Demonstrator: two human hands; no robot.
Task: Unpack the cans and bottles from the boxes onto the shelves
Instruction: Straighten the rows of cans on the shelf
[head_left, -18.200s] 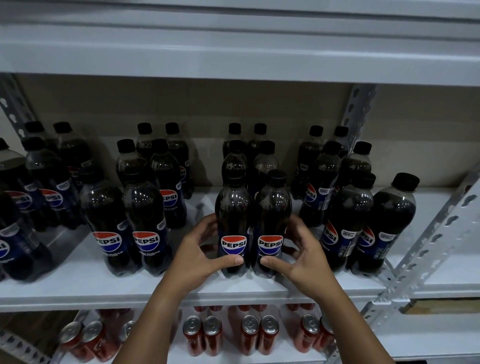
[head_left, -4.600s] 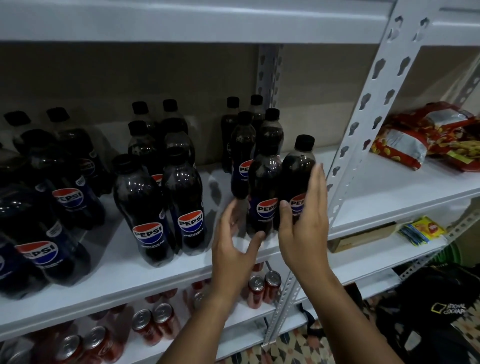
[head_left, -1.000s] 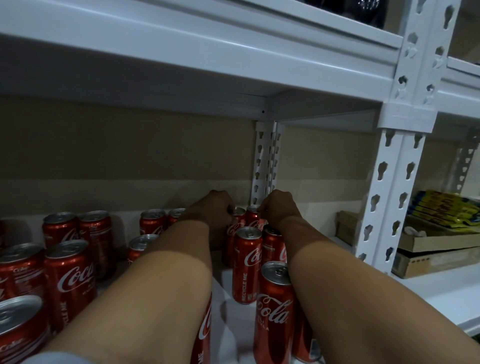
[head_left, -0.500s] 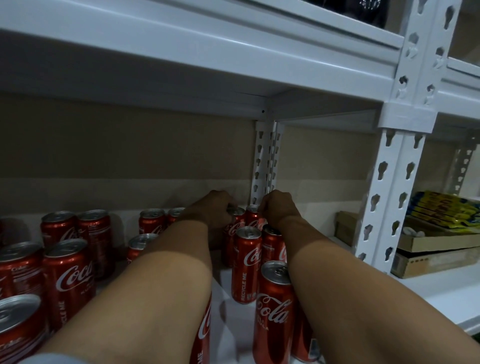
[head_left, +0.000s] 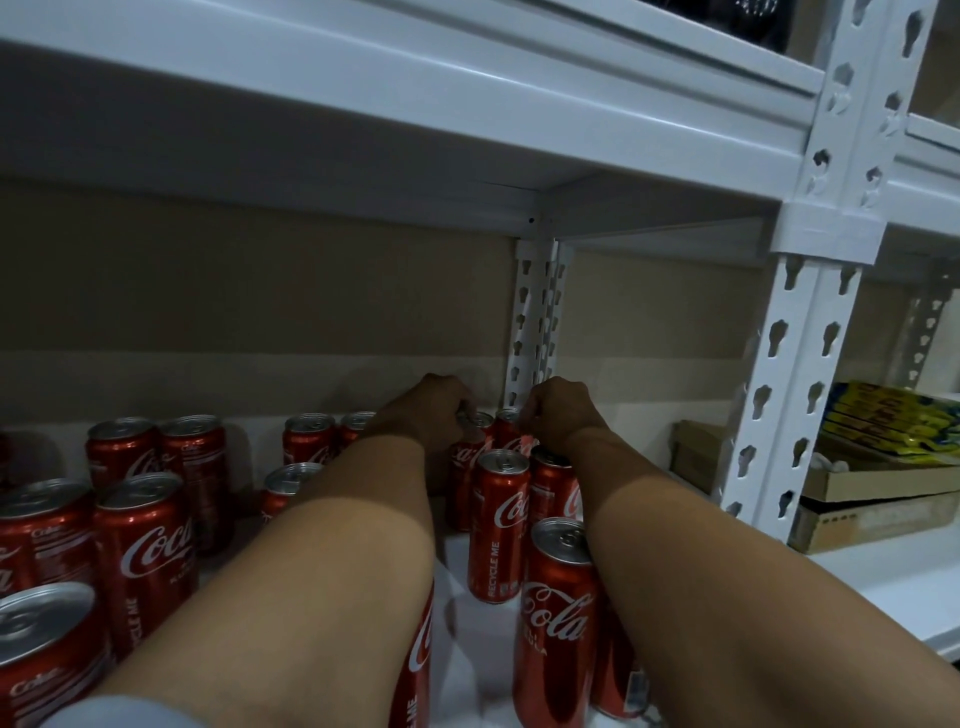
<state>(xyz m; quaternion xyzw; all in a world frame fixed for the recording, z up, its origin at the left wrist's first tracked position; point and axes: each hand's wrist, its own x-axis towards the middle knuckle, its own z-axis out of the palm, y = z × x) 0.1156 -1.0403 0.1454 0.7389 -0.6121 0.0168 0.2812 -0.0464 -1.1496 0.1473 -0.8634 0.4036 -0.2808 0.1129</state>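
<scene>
Both my arms reach deep into the lower white shelf (head_left: 883, 577), between rows of red Coca-Cola cans. My left hand (head_left: 434, 402) curls over the top of a can (head_left: 467, 457) at the back of the shelf. My right hand (head_left: 558, 405) curls over the top of the neighbouring back can (head_left: 511, 434). In front of them stand more cans in a double row, such as one (head_left: 498, 525) between my forearms and one (head_left: 558, 618) nearer to me. My fingertips are hidden behind my knuckles.
More cans (head_left: 140, 551) stand in pairs to the left. A white slotted upright (head_left: 789, 374) borders the bay on the right, another (head_left: 535, 322) stands at the back. Cardboard boxes (head_left: 878, 514) with yellow packets (head_left: 893, 431) sit on the right bay. The upper shelf (head_left: 467, 88) hangs low overhead.
From the Pepsi bottle shelf above, I have moved down to the can shelf. Over the last second both hands stay on the back cans with almost no movement.
</scene>
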